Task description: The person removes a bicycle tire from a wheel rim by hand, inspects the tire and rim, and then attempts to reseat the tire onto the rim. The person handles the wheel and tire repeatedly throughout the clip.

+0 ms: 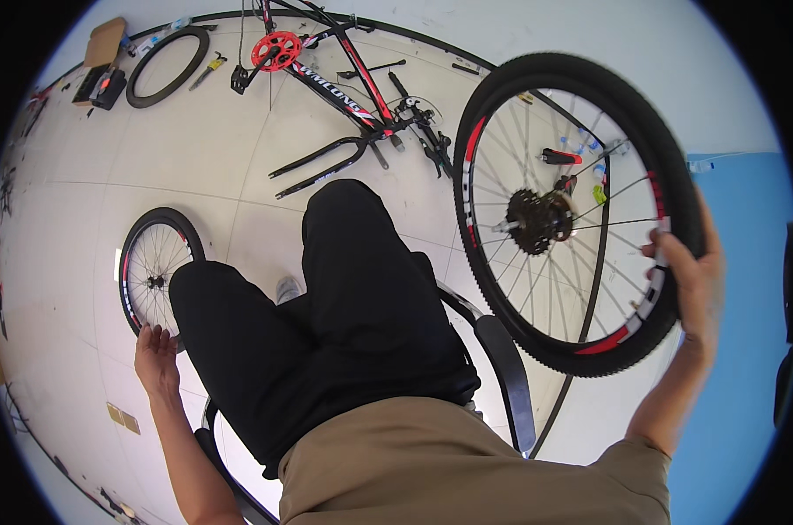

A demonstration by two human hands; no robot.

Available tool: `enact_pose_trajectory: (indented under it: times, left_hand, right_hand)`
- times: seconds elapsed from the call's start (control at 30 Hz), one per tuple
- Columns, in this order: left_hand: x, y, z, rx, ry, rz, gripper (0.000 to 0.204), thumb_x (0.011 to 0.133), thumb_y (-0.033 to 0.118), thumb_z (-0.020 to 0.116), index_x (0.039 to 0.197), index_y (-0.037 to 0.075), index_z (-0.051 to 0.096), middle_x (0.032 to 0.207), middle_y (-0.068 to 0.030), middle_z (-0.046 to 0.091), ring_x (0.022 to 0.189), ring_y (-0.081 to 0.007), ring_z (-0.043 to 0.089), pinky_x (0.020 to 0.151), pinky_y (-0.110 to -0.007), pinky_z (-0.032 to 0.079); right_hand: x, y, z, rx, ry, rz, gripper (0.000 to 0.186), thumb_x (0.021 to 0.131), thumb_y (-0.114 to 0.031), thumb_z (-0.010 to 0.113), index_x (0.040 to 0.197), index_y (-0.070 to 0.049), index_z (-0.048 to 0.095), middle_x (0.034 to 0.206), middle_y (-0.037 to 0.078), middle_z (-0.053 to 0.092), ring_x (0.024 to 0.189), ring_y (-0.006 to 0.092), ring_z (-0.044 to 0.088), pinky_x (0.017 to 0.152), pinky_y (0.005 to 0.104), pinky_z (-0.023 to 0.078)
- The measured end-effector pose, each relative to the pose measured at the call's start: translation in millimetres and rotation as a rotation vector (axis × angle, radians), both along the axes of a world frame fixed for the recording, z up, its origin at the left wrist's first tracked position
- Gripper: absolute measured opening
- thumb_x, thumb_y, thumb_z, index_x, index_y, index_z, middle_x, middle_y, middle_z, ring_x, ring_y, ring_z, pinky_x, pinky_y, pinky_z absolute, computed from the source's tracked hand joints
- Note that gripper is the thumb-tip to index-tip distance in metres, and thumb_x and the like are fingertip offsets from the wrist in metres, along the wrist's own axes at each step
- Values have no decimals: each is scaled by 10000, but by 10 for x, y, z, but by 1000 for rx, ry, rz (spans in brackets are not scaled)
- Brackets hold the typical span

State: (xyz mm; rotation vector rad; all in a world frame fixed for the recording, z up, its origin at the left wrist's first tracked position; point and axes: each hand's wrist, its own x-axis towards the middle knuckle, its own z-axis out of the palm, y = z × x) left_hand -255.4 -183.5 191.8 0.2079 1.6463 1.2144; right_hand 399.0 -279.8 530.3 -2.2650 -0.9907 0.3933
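Observation:
My right hand (pixel 690 276) grips a rear bicycle wheel (pixel 493 306) by its tyre and rim, thumb on the inner side. The wheel is held up at the right, with its dark cassette (pixel 536 221) facing me and red and white patches on the rim. Low at the left, a second bicycle wheel (pixel 127 284) with a small hub stands beside my left knee. My left hand (pixel 157 360) is at that wheel's near edge, fingers stretched out over the tyre. Whether they press on it, I cannot tell.
A black and red bicycle frame (pixel 357 74) with a red chainring (pixel 277 52) and black fork (pixel 326 166) lies ahead. Farther left are a loose tyre (pixel 136 77), a yellow-handled tool (pixel 211 70) and a toolbox (pixel 90 85). A chair armrest (pixel 506 376) is at my right.

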Motion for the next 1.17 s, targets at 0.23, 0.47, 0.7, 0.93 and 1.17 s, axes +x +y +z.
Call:
enact_pose_trajectory:
  times: [0.23,0.47,0.7,0.93,1.17]
  left_hand:
    - [-77,-22,36,-9,9,-29,594,1001,284,640,1504,45,436,1388,-152,540,1260,-291,528,1040,-422,444]
    - [190,16,182,-52,123,-10,483,1018,221,606,1441,19,492,1231,-133,598,1039,-226,600,859,-362,527]
    - [264,59,224,20,75,-73,453,1024,217,600,1424,23,510,1123,-92,628,973,-198,611,828,-351,524]
    - [185,37,152,7,30,-54,492,1006,277,643,1421,41,522,1211,-101,595,1076,-228,564,939,-377,481]
    - [217,142,120,2,9,-100,527,1003,295,654,1437,37,504,1219,-101,585,1069,-224,561,942,-379,483]
  right_hand:
    - [318,171,-639,-8,7,112,645,846,-154,734,1442,-12,534,978,84,695,823,160,693,700,293,545]
    - [244,799,-2940,-114,-72,90,779,880,-280,743,1528,-37,385,1150,294,688,1030,416,690,915,433,531]
    - [323,695,-3052,-98,-151,94,791,880,-267,742,1534,-32,365,1047,314,696,971,445,693,873,468,529]
    - [199,-367,-3164,-117,-103,145,776,909,-247,716,1537,-42,309,1113,332,668,996,490,669,878,487,528]
    - [86,-1003,-3008,-162,2,-34,857,839,-226,760,1552,-59,316,1293,292,628,1080,359,684,938,436,537]
